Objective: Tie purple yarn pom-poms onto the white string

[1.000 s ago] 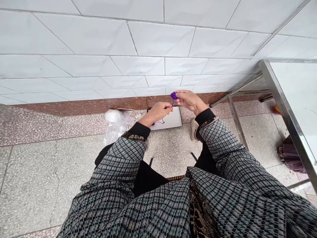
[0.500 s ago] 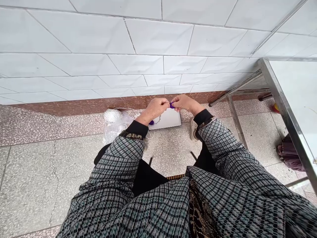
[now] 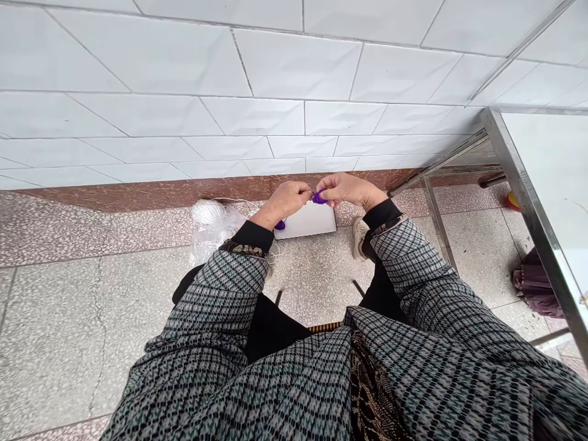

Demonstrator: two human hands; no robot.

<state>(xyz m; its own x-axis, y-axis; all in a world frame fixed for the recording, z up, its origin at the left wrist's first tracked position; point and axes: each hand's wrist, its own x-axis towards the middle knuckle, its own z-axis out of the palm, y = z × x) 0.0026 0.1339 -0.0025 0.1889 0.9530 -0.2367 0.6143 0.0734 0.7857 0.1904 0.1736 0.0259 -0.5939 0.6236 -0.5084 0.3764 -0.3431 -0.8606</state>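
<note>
I hold both hands out in front of me, above the floor near the wall. My right hand (image 3: 349,188) pinches a small purple yarn piece (image 3: 318,198) between thumb and fingers. My left hand (image 3: 287,199) is closed right beside it, its fingertips against the purple piece; what it grips is too small to name. A bit of purple yarn (image 3: 280,225) shows under my left wrist, on a white board (image 3: 310,222) lying on the floor. Both arms wear checked grey sleeves.
A white yarn ball (image 3: 207,211) in clear plastic lies at the foot of the wall. A metal-framed table (image 3: 528,184) stands at the right, a folded umbrella (image 3: 535,288) under it. A white shoe (image 3: 358,237) rests beside the board.
My hands came together: a second ago the left hand was lower and apart, with a strand between them. Both hands now sit slightly lower, pinched on the purple piece.
</note>
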